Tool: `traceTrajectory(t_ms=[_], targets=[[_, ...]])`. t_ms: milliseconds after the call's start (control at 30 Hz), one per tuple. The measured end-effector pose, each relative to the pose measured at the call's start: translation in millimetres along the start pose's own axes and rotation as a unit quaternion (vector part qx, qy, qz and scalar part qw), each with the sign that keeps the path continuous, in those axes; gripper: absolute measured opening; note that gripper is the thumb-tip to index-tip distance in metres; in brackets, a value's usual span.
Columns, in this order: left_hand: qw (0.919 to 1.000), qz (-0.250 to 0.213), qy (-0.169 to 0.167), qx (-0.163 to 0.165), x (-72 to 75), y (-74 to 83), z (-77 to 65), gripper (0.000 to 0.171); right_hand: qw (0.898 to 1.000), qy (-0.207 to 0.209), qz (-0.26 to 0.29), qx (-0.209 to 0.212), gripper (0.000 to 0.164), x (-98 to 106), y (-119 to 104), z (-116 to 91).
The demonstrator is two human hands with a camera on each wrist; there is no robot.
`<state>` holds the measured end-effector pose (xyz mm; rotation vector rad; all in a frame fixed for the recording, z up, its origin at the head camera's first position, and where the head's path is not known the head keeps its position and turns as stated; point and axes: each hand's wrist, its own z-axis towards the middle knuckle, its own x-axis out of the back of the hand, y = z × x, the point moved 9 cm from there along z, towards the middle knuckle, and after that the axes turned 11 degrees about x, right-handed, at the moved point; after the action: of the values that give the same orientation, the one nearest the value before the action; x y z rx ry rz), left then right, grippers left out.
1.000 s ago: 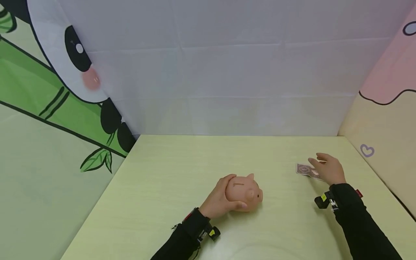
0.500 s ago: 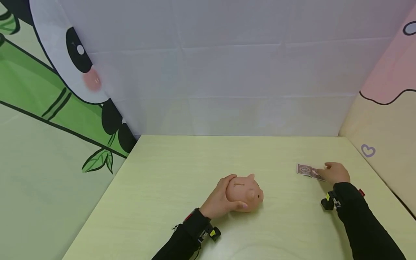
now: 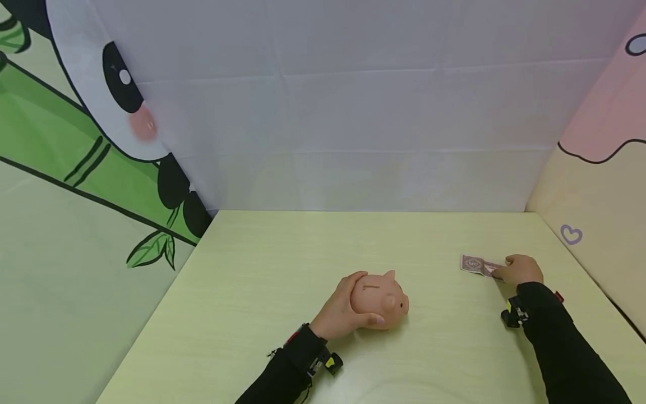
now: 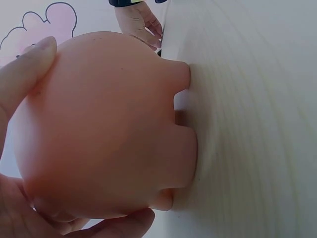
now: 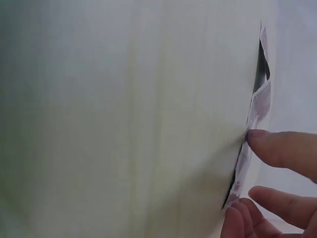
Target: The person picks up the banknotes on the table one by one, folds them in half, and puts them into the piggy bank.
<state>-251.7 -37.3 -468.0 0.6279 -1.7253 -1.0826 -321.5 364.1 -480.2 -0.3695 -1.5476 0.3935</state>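
My left hand (image 3: 338,314) grips a pink piggy bank (image 3: 381,301) from its rear side, fingers over the far side and thumb along the near side. The bank stands upright, its coin slot on top and snout facing right. In the left wrist view its round body (image 4: 99,129) and stubby feet fill the left half. At the right, my right hand (image 3: 521,270) is low over a small purplish banknote (image 3: 474,264). In the right wrist view the thumb touches the creased banknote (image 5: 261,101), the forefinger is held apart, and other curled fingertips are at its near end.
Both things are on a pale yellow table (image 3: 282,252). A white cloth wall (image 3: 353,123) rises behind its far edge, and printed panels (image 3: 595,196) flank the left and right sides. Small cameras are strapped to both wrists.
My right hand has come down and slightly right onto the banknote's right part, and its fingers have drawn closer together. The left hand and piggy bank have stayed still.
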Motion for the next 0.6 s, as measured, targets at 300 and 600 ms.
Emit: traceTrajectory(t_ms=[300,600], targets=[[1.0,-0.003,0.0,0.001,-0.4,0.2,-0.1,0.093,1.0,-0.013,0.008,-0.012,0.062,-1.8,0.6,-0.4],[1.0,0.0,0.004,-0.003,-0.3,-1.3,1.1,0.093,1.0,0.001,0.018,-0.003,0.062,2.5,-0.6,-1.7]])
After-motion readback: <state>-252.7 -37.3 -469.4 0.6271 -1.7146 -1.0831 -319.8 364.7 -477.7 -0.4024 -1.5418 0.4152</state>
